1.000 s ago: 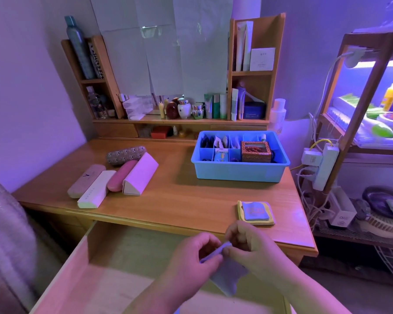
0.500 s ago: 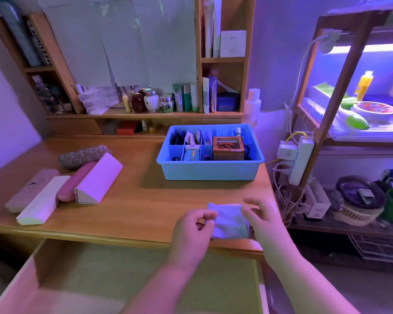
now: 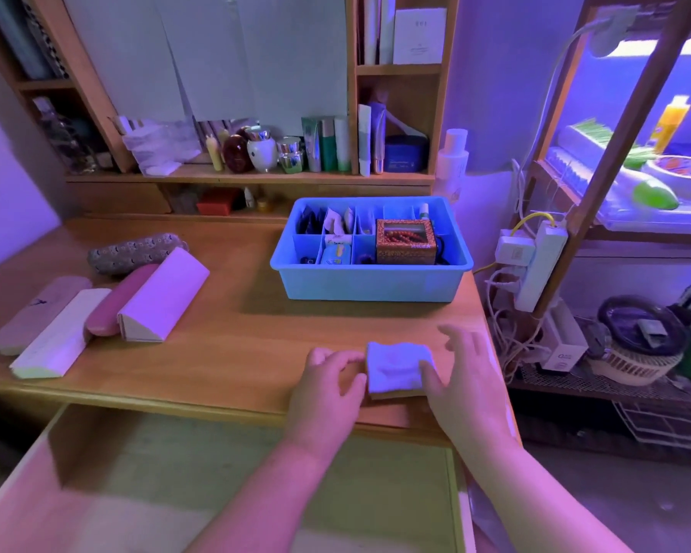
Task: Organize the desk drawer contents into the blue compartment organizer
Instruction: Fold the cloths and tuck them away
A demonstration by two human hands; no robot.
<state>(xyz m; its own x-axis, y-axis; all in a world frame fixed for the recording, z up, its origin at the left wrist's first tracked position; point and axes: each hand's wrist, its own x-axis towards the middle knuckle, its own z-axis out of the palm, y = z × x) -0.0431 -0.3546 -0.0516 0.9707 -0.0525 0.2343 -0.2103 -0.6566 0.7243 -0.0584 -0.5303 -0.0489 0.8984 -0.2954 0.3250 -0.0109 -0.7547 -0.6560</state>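
Head view: nearest, the drawer [image 3: 216,472] is seen pulled out and apparently emptied. Beyond it, on the desk's [image 3: 224,353] near edge, a folded pale cloth [image 3: 393,365] is laid on a yellowish pad; the left hand [image 3: 328,385] rests loosely curled beside it, while the right hand [image 3: 463,377] touches its right edge with relaxed fingers, nothing grasped. Farther off, the organizer [image 3: 372,289] is mostly filled; cloth and cases [image 3: 96,305] are judged left.
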